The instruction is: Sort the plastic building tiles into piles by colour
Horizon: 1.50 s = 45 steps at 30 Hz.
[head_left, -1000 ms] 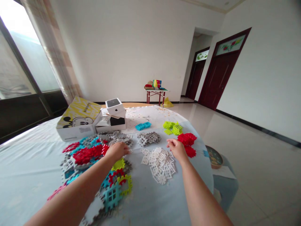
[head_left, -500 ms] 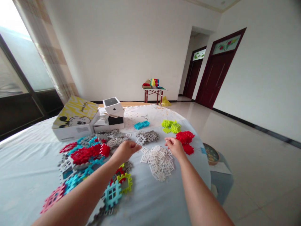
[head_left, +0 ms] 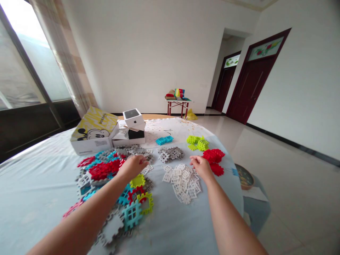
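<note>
My left hand (head_left: 133,167) is over the right edge of a mixed pile of interlocking plastic pieces, its finger and thumb slightly apart and nothing visible between them. A few white window pieces (head_left: 147,169) lie just below its fingertips. Red pieces (head_left: 105,170), a light-blue window piece (head_left: 132,214) and a lime frame piece (head_left: 146,203) are among that pile. My right hand (head_left: 201,167) hovers at the upper right of a heap of white window pieces (head_left: 183,182), fingers curled together; whatever they may hold is hidden. Red round pieces (head_left: 214,156) lie right beside it.
Separate groups of grey pieces (head_left: 171,154), blue pieces (head_left: 164,140) and lime pieces (head_left: 198,142) lie farther back. A yellow-lidded cartoon box (head_left: 91,145) and a white phone box (head_left: 133,118) stand at the back left. A stool (head_left: 256,209) with a round container is beyond the table's right edge.
My left hand has moved left, from beside the grey group to the mixed pile's edge. My right hand stays near the white heap. The camera view has turned slightly left.
</note>
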Each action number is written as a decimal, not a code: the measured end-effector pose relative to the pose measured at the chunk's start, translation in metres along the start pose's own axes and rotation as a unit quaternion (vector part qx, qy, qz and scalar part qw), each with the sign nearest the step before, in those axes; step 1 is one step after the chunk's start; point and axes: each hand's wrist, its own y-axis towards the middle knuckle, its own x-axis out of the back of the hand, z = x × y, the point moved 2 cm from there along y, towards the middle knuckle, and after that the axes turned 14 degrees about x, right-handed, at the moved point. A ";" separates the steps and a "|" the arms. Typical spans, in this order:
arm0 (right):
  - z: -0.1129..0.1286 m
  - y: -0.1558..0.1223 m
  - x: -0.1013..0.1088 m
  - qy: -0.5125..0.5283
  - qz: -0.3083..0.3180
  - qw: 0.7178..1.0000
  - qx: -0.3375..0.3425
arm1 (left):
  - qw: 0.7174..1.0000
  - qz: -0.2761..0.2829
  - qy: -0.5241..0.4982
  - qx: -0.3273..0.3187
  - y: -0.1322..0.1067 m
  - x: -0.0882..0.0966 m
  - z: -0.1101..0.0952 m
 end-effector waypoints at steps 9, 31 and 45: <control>0.001 -0.002 -0.001 0.005 0.004 1.000 0.003 | 0.994 0.024 0.107 0.021 0.002 -0.015 0.009; 0.003 -0.003 -0.005 -0.010 0.015 1.000 0.002 | 0.998 -0.009 -0.045 -0.040 -0.037 -0.004 0.011; -0.005 -0.005 -0.005 -0.009 -0.002 1.000 -0.006 | 0.962 0.107 -0.237 -0.080 -0.051 -0.033 -0.062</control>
